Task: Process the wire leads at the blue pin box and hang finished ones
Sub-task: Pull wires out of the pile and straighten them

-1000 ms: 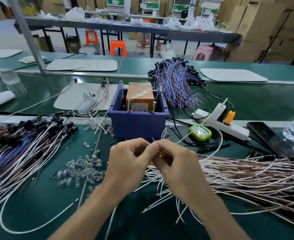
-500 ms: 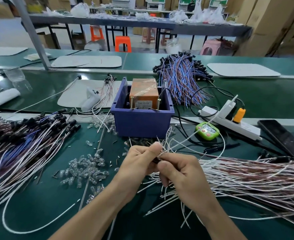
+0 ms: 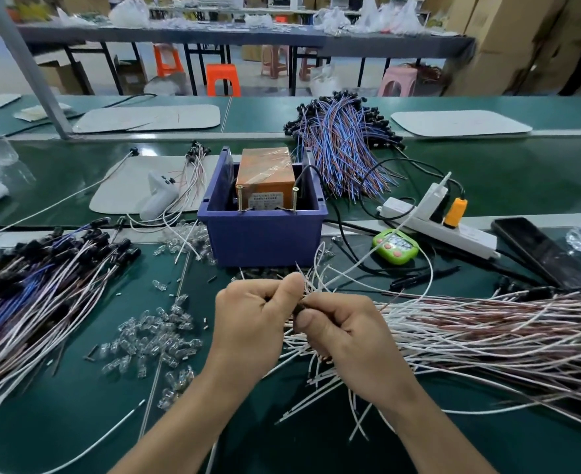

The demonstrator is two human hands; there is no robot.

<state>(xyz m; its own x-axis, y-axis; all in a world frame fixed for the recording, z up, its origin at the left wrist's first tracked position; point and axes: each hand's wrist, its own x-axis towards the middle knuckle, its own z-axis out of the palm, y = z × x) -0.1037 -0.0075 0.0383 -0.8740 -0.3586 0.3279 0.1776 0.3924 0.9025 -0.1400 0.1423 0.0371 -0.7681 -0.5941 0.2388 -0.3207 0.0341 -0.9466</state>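
The left hand and right hand are meeting near the blue pin box, both curling and pinching one wire lead, probably seating a small dark cap. They are working above the loose leads on the surface, within easy reach of the box.

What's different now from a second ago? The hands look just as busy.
Hardly anything. The left hand and right hand still pinch the wire leads in front of the blue box; a small dark piece now shows between the thumbs. Box, wire pile and clear bulbs stayed put.
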